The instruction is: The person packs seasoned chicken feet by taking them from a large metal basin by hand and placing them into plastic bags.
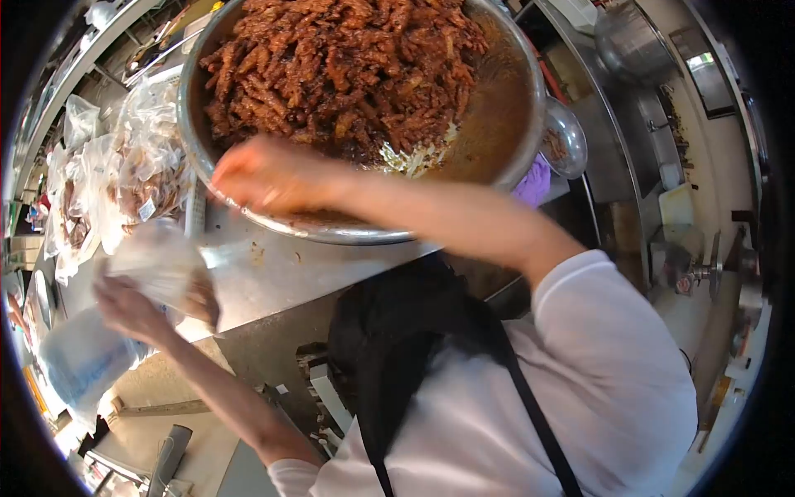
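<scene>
A large round metal bowl [537, 99] holds a heap of glossy red-brown chicken feet [348, 70], with dark sauce on its inner wall. My right hand [269, 176], smeared by motion, is over the bowl's near left rim; its fingers cannot be made out. To the left of the bowl, my left hand [128, 308] grips a clear plastic bag [157, 257]. Something brown shows in the bag's lower right corner. Just beneath this hand, a bluish-white stack of plastic bags [79, 356] hangs at the table's edge.
Several filled clear bags [137, 170] lie in a white basket [195, 207] left of the bowl. The metal table [281, 277] has a few food scraps on it. A small metal bowl [570, 132] and a purple cloth [533, 180] sit at the right.
</scene>
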`<state>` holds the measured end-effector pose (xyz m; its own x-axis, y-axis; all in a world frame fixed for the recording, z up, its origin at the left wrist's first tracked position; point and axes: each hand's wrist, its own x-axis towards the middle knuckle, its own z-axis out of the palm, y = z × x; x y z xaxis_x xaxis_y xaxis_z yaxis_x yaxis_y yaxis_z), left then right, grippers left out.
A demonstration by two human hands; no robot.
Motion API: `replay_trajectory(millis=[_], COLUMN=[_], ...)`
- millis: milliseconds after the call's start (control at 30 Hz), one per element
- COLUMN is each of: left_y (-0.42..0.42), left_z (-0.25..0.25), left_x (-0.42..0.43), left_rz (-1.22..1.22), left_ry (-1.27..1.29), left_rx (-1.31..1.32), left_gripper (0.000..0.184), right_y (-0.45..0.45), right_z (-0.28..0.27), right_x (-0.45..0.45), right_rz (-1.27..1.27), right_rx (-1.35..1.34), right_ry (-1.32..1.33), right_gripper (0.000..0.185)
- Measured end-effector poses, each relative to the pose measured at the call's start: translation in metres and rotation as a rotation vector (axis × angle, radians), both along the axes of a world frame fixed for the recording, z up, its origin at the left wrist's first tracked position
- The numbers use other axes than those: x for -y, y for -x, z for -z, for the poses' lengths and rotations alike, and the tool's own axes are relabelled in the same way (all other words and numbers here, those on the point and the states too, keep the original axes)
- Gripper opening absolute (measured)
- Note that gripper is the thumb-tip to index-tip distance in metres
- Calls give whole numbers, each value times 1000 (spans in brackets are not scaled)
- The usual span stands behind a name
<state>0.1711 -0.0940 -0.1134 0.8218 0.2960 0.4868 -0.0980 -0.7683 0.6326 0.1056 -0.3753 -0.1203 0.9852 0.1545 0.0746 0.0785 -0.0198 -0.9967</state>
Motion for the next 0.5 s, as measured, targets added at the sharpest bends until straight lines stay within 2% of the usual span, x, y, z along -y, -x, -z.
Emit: replay_trajectory(millis=[67, 100, 133, 167, 200, 267, 333, 367, 400, 433, 467, 500], left_y=[-49, -48, -47, -84, -129, -157, -205, -193, -181, -184, -177, -162], left_z=[-22, -51, -78, -59, -34, 4, 92, 118, 130, 133, 125, 107], left_x=[-26, -7, 13, -11, -42, -31, -45, -30, -17, -21, -15, -10], left_rz=[264, 149, 112, 455, 796, 632, 566, 496, 424, 489, 582, 663], left_ry=[33, 22, 73, 283, 491, -140, -410, -573, -735, -736, -488, -241], left_rx=[311, 261, 152, 251, 349, 439, 192, 114, 36, 93, -4, -109], left_gripper=[36, 32, 33, 33, 34, 39, 41, 40, 39, 38, 39, 40], right_y=[5, 5, 14, 25, 45, 73, 88, 86, 92, 94, 94, 91], right_z=[17, 46, 59, 81, 86, 102, 126, 110, 105, 100, 94, 90], right_x=[86, 141, 195, 247, 279, 305, 286, 259, 259, 261, 265, 274], right_rz=[232, 216, 75, -16, 25, -13, -320, -394, -344, -287, -227, -126], right_rx=[-43, -126, -232, -399, -516, -667, -687, -835, -938, -1026, -1100, -1076], right_ry=[644, 870, 1228, 1385, 1413, 1359, 1469, 1445, 1247, 1052, 861, 1006], right_gripper=[29, 28, 28, 26, 21, 32, 32, 31, 31, 32, 33, 25])
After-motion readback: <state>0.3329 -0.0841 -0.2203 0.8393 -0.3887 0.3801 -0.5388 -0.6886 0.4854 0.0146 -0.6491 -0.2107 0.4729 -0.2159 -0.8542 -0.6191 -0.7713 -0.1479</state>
